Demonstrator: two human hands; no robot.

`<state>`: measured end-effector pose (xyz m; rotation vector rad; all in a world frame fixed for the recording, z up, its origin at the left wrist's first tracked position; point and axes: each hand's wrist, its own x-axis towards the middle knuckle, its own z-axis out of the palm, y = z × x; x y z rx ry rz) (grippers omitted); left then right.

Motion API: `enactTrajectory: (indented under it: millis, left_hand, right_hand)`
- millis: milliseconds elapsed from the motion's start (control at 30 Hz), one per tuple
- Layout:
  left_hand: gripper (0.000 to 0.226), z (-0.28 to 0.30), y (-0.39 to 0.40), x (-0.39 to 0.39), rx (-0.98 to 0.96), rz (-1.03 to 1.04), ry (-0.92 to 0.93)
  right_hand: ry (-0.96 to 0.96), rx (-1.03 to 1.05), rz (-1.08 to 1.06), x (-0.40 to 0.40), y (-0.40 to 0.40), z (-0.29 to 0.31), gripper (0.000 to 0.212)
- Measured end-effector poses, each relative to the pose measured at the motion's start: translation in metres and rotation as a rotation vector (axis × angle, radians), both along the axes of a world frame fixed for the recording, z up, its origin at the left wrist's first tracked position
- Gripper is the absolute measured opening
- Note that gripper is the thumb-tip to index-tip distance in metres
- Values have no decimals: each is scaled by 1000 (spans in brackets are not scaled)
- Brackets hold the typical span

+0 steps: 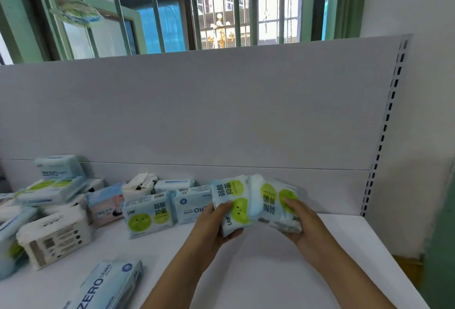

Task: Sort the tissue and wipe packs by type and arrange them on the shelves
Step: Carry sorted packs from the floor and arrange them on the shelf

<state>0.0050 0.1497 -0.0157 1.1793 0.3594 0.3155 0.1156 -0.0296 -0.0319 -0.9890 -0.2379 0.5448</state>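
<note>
My left hand (216,222) grips a light-blue wipe pack with green circles (232,200), held upright just above the white shelf (258,271). My right hand (299,220) grips a second pack of the same kind (275,198), tilted and pressed against the first. A third green-circle pack (147,217) stands on the shelf to the left. Beside it stands a blue ZERO pack (190,206). A long ZERO pack (108,286) lies at the front left.
A heap of mixed packs fills the shelf's left side, among them a white pack with a barcode (55,239) and a pink one (104,206). The white back panel (221,112) rises behind. A slotted upright (386,121) bounds the right end.
</note>
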Motion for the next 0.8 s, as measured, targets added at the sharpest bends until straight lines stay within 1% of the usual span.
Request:
enactTrajectory:
  millis: [67,133,200,267,333,400,500,567,633,667,733,767,800]
  left_hand:
    - [29,-4,0,1,-34,5,-10]
    - [34,-9,-2,0,-49,-2,-22]
    - [39,-16,-3,0,-65,-9,-22]
    - [42,-24,-5,1,-103,-14,-28]
    - [44,-29,-5,2,-105,-53,-65]
    - [49,-32,-10,3,-29,-130,-100]
    - [55,-34,-17,6,147,-155,-71]
    - [69,-35,-16,7,250,-145,-44]
    - [82,-33,-12,7,322,-113,-10]
    - [83,-31,-9,6,362,-82,18]
    - [78,-26,-4,6,445,-51,59]
    - [74,-24,-1,6,487,-68,61]
    - [70,-22,1,6,536,-102,56]
  right_hand:
    - [102,108,60,-1,-1,-3,43]
    - [109,100,54,-2,2,-8,49]
    - [68,1,0,-3,7,-15,57]
    - [-31,-131,-38,-6,9,-19,57]
    - [-141,-259,-74,-7,11,-22,65]
    - [-253,-367,-89,-9,13,-24,72]
    - [-411,-472,-86,-15,18,-25,56]
    - [-524,-522,-85,-16,20,-26,52]
    - [-572,-546,-66,-14,20,-28,55]
    - [-584,-544,-56,-14,19,-28,62]
    - [-619,-531,-77,-10,18,-31,90]
    - [-668,-542,-97,-8,16,-32,105]
    - [-737,-564,-109,-6,13,-30,114]
